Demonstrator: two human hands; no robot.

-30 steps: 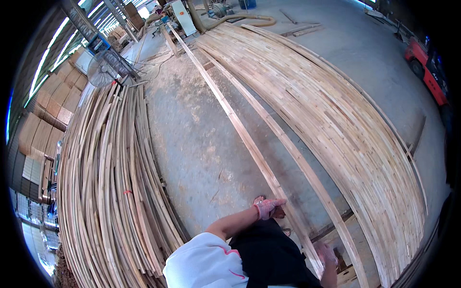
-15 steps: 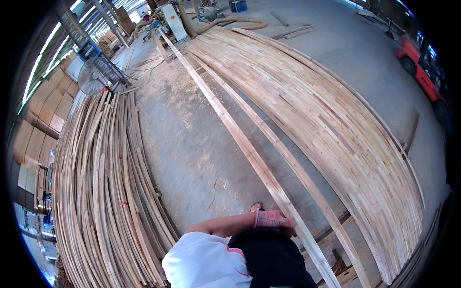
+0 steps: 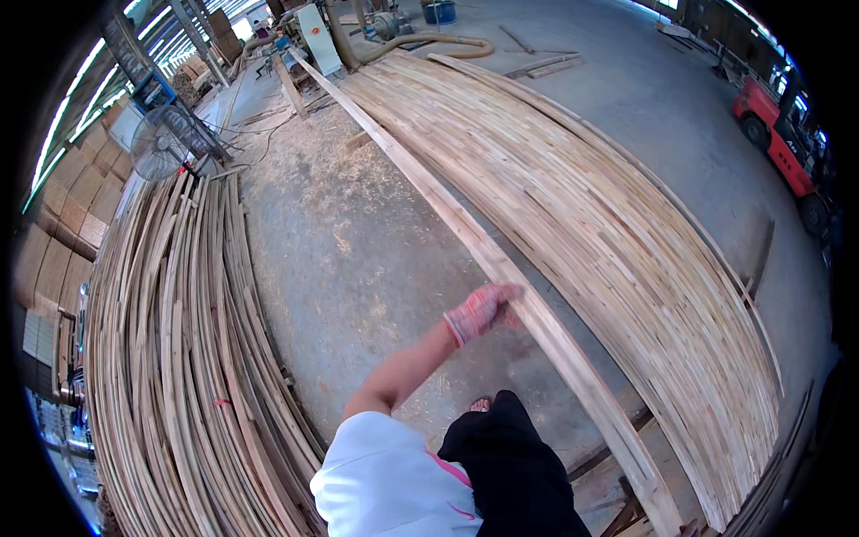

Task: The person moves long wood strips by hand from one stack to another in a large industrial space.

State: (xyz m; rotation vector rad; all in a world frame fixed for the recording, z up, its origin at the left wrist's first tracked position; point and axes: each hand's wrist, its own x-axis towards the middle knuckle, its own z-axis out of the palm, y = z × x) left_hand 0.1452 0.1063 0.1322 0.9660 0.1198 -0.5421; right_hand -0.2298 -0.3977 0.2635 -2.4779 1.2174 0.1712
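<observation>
My left hand (image 3: 483, 313), in a red and white knit glove, grips the left edge of a long, narrow wooden board (image 3: 465, 234). Part of the hand rests at the top edge, and other fingers curl below it, slightly blurred. The board runs from the machine at the far end to the lower right, beside the left side of a wide, low layer of pale wooden strips (image 3: 573, 224). My right hand cannot be made out; the board's near end reaches the lower edge of the view.
Many long strips lie in a pile (image 3: 179, 358) on the left. A fan (image 3: 161, 141) stands beyond it. A machine with a pale panel (image 3: 319, 40) and a hose (image 3: 447, 40) are at the far end. A red forklift (image 3: 778, 139) stands far right. Sawdust covers the floor (image 3: 340, 242).
My left hand has moved forward along the board, away from my body. The board has shifted right, toward the layer of strips, and the separate second board no longer shows beside it.
</observation>
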